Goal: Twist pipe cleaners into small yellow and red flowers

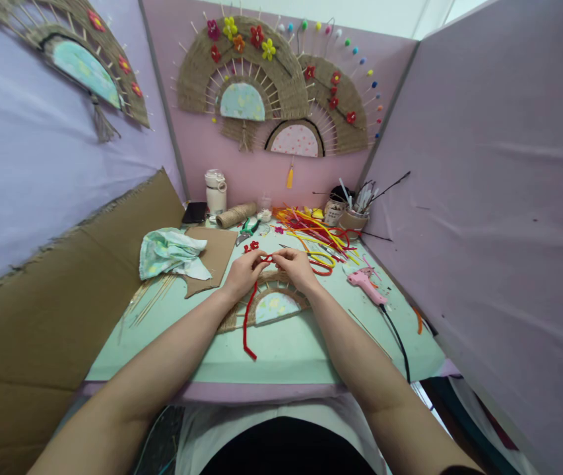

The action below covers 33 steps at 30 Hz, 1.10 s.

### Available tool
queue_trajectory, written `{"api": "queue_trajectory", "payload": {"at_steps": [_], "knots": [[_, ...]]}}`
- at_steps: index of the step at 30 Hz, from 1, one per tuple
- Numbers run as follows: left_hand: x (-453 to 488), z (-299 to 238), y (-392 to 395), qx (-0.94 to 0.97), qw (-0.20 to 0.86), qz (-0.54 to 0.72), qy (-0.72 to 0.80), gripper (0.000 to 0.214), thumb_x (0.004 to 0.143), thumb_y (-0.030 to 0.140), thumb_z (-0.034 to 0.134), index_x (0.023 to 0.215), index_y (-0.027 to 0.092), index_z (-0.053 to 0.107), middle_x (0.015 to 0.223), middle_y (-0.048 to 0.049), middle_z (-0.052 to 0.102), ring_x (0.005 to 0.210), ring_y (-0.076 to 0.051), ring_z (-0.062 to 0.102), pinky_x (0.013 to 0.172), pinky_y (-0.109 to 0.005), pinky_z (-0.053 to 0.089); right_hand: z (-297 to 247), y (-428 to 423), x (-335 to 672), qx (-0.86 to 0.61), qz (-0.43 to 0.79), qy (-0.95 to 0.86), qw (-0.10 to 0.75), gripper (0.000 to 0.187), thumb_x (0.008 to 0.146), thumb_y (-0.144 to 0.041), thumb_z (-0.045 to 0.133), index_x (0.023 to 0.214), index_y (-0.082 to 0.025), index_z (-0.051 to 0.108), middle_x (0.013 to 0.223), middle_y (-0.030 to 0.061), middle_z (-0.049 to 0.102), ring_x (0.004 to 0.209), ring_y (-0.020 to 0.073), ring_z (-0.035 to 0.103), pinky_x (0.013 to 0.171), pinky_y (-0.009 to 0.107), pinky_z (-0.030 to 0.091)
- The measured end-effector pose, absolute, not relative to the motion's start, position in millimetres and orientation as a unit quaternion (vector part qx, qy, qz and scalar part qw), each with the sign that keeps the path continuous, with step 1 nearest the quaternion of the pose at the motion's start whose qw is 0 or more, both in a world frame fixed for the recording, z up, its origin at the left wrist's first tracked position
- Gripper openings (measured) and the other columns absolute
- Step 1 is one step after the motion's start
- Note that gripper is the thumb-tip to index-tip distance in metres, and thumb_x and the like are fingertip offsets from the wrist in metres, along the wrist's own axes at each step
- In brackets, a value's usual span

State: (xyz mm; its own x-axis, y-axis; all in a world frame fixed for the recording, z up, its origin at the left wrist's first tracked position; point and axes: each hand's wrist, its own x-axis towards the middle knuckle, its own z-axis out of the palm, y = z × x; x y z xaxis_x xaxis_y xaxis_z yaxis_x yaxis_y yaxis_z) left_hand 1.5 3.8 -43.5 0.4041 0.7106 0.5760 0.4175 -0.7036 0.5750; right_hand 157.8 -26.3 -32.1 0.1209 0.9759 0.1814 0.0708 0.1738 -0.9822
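Note:
Between my two hands a red pipe cleaner [246, 323] is pinched and bent into a small loop; its long tail hangs down from the left hand, kinked at the end. My left hand [246, 269] and my right hand [295, 265] both have their fingertips closed on it, nearly meeting. Beneath them lies a half-round fan of twine and sticks [277, 307] with a pale patterned centre, partly covered by my hands and forearms. Just beyond my left hand sit small red pipe-cleaner flowers [251, 246].
A pink glue gun [367, 285] with a black cord rests at right. Loose pipe cleaners [311, 227], yellow-handled scissors [321, 259] and green pliers [248, 229] lie behind. Cardboard [216, 247], crumpled cloth [169, 252] and thin sticks [155, 298] are at left. A white bottle [216, 191] stands at back.

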Motion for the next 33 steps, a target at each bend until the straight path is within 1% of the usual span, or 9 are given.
{"api": "queue_trajectory", "payload": {"at_steps": [4,9,14,20,23,27,30,33], "knots": [[0.4,-44.2,5.1,0.846,0.107,0.417,0.314,0.02,0.085,0.032,0.05,0.089,0.018,0.063,0.082,-0.0049,0.064,0.076,-0.016,0.057,0.072,-0.028,0.043,-31.8,-27.2,156.1,-0.505,0.407,-0.516,0.559,0.017,0.063,-0.033,0.063,0.069,-0.017,0.065,0.055,-0.002,0.057,0.052,0.01,0.046,0.051,0.023,0.036],[-0.8,-46.2,7.1,0.868,0.031,0.389,0.308,0.023,0.087,0.032,0.045,0.088,0.019,0.064,0.08,-0.006,0.063,0.081,-0.017,0.057,0.076,-0.029,0.043,-33.7,-27.9,154.8,-0.503,0.418,-0.525,0.545,0.017,0.063,-0.033,0.062,0.069,-0.017,0.063,0.053,-0.0033,0.055,0.051,0.0096,0.045,0.049,0.023,0.032],[-0.2,-44.8,3.4,0.872,0.023,0.38,0.307,0.021,0.087,0.03,0.045,0.083,0.02,0.064,0.076,-0.0055,0.061,0.079,-0.017,0.056,0.074,-0.028,0.042,-36.4,-26.9,156.4,-0.481,0.443,-0.53,0.54,0.017,0.064,-0.032,0.062,0.07,-0.017,0.062,0.053,-0.0046,0.053,0.049,0.0084,0.042,0.047,0.022,0.03],[0.1,-43.8,2.2,0.878,0.016,0.368,0.307,0.022,0.087,0.026,0.044,0.082,0.019,0.064,0.077,-0.0062,0.062,0.077,-0.017,0.056,0.073,-0.028,0.042,-35.3,-28.0,161.4,-0.471,0.496,-0.525,0.507,0.016,0.062,-0.03,0.064,0.071,-0.017,0.061,0.055,-0.0059,0.053,0.047,0.007,0.039,0.047,0.022,0.028],[0.8,-43.0,1.8,0.874,0.064,0.373,0.305,0.02,0.085,0.024,0.046,0.082,0.018,0.064,0.078,-0.0059,0.064,0.075,-0.016,0.057,0.071,-0.028,0.043,-33.9,-29.0,163.4,-0.466,0.509,-0.533,0.49,0.015,0.062,-0.03,0.065,0.069,-0.017,0.061,0.053,-0.0062,0.052,0.047,0.0069,0.039,0.047,0.021,0.027],[1.7,-39.0,1.0,0.848,0.175,0.381,0.324,0.019,0.081,0.025,0.049,0.075,0.017,0.065,0.072,-0.0034,0.065,0.068,-0.014,0.055,0.065,-0.027,0.042,-32.6,-30.3,166.3,-0.457,0.523,-0.551,0.464,0.017,0.064,-0.032,0.065,0.069,-0.017,0.06,0.053,-0.0064,0.05,0.046,0.0065,0.038,0.047,0.021,0.026],[2.0,-35.7,1.2,0.81,0.283,0.378,0.349,0.02,0.078,0.029,0.052,0.07,0.016,0.064,0.063,-0.0005,0.061,0.061,-0.013,0.052,0.06,-0.025,0.04,-32.5,-30.5,168.0,-0.447,0.524,-0.569,0.449,0.018,0.066,-0.034,0.063,0.072,-0.018,0.058,0.055,-0.0064,0.05,0.047,0.0068,0.038,0.047,0.021,0.026],[2.6,-33.8,2.2,0.739,0.436,0.364,0.363,0.02,0.074,0.033,0.057,0.068,0.014,0.061,0.056,0.0013,0.056,0.052,-0.01,0.047,0.051,-0.023,0.036,-31.3,-31.2,168.3,-0.44,0.512,-0.592,0.44,0.017,0.07,-0.034,0.06,0.074,-0.018,0.056,0.057,-0.0061,0.048,0.049,0.0074,0.037,0.048,0.021,0.026]]}}
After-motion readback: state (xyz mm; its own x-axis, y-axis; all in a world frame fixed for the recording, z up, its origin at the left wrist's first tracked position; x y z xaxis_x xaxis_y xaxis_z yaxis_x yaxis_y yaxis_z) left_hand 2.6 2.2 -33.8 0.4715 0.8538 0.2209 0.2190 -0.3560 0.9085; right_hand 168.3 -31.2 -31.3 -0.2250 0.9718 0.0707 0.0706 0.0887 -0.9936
